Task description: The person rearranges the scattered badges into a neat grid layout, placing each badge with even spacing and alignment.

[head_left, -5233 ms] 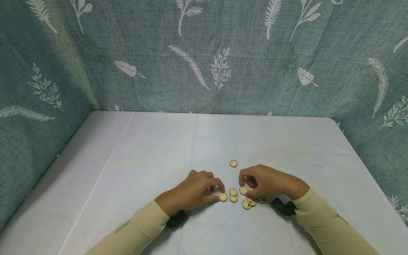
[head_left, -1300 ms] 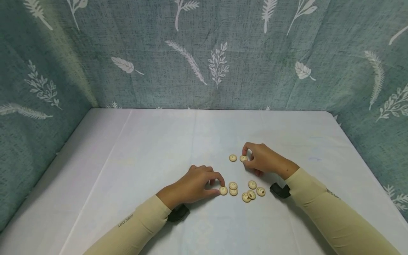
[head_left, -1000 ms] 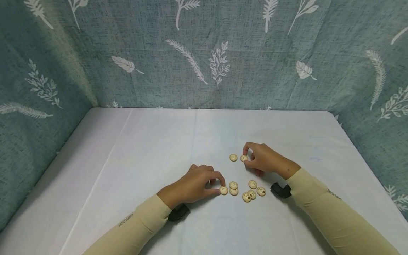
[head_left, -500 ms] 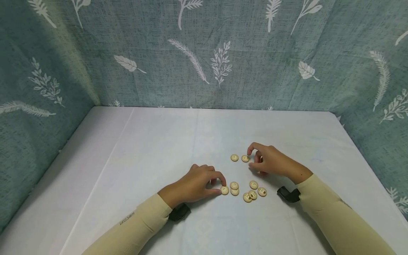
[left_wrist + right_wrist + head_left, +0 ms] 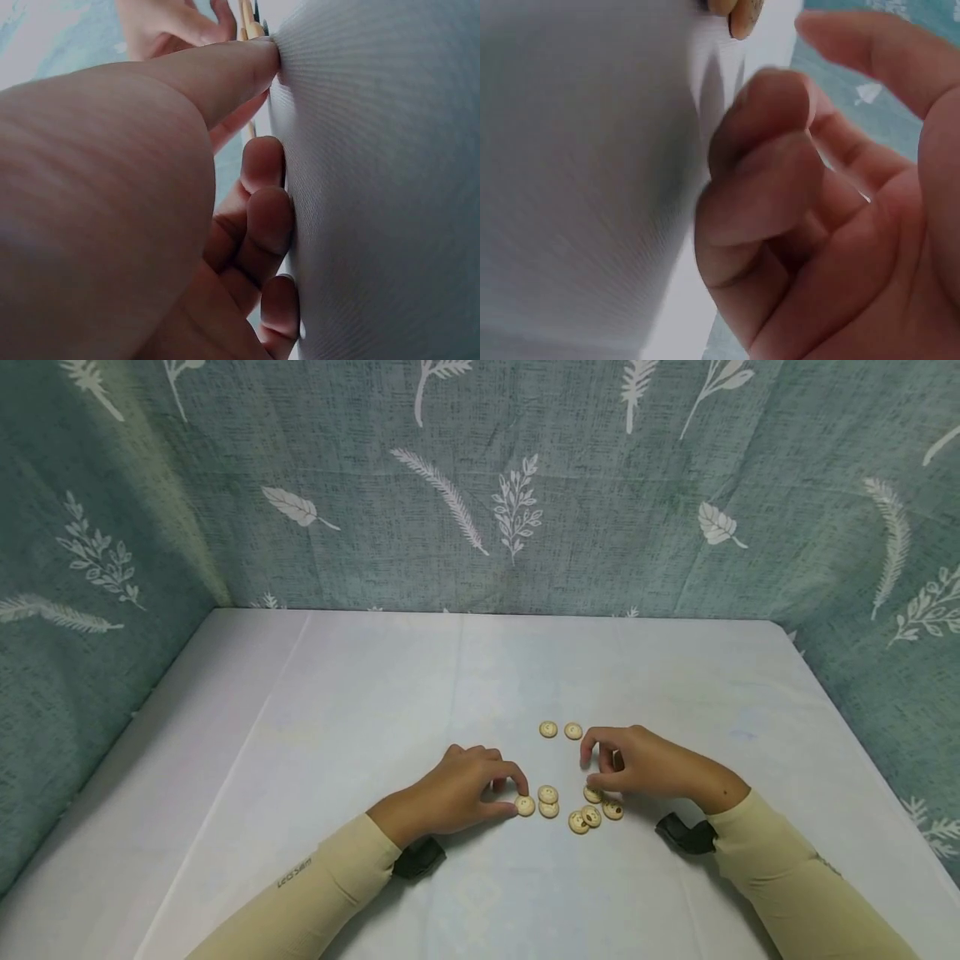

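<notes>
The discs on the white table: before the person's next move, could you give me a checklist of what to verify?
Assuming a single disc may be picked up next:
1. Left hand pinching the left disc: ok.
2. Right hand free: ok, thumb and index finger apart, holding nothing.
3. Two far discs separate: ok, a gap between them.
4. Middle pair separate: not ok, one overlaps the other.
5. Nearest pair separate: not ok, also overlapping.
6. Right thumb touching the disc below it: cannot tell, the thumb hides its edge.
</notes>
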A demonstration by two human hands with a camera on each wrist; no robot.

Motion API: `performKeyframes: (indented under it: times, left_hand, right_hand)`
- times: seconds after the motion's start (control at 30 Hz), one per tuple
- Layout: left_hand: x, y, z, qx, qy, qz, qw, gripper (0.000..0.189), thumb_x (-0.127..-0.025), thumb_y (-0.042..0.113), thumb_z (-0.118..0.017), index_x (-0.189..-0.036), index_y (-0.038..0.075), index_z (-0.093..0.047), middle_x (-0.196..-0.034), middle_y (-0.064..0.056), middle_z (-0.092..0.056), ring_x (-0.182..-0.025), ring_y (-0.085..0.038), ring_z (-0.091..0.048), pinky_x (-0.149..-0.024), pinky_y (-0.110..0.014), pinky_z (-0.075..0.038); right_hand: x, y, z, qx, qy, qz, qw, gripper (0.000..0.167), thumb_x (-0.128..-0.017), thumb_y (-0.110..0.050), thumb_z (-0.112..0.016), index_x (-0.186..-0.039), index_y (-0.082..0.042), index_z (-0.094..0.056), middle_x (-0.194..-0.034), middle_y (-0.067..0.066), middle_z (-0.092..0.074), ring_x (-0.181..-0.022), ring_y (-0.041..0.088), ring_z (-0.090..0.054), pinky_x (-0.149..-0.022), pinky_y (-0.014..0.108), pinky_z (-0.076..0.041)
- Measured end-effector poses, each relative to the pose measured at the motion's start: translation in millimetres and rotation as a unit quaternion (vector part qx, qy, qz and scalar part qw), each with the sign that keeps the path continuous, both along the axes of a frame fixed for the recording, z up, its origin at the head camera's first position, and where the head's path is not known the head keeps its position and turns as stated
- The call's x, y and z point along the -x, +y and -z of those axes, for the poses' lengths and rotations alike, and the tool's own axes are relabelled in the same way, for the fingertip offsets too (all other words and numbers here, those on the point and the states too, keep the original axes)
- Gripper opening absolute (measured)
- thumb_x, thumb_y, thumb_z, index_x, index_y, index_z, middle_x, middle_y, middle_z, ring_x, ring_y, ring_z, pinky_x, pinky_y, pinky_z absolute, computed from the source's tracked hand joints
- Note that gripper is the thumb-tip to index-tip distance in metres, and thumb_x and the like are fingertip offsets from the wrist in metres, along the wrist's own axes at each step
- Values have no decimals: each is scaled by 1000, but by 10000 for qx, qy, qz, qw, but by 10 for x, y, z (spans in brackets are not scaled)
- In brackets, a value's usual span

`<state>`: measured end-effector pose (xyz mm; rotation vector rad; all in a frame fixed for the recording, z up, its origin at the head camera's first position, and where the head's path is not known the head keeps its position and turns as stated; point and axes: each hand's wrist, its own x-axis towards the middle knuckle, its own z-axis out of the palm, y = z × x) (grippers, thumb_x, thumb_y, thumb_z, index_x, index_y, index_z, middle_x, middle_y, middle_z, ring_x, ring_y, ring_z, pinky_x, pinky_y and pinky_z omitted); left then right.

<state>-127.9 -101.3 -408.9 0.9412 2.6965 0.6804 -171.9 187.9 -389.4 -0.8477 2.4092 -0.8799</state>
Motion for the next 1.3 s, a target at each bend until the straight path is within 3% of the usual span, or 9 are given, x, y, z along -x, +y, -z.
performKeyframes:
  times: [0.53, 1.3]
  left_hand:
    - [19, 2, 15, -40, 83, 35, 10000, 16, -88, 36, -77, -103, 34, -70, -79, 13, -53, -76, -4, -47, -81, -35, -33]
    - [20, 12, 0, 44, -66, -25, 10000, 18, -88, 37, -77, -105, 36, -70, -79, 14, -52, -77, -4, -47, -81, -34, -33]
  right_hand:
    - [-52, 81, 8, 30, -338, -477, 9983, 21, -87, -11, -75, -102, -19, -62, -66, -10, -50, -56, 1, -46, -55, 21, -42]
    - [-98, 42, 23, -150, 149, -420, 9989, 20, -83, -10, -75, -96, -20, -63, -64, -11, -47, -57, 0, -44, -57, 20, -39]
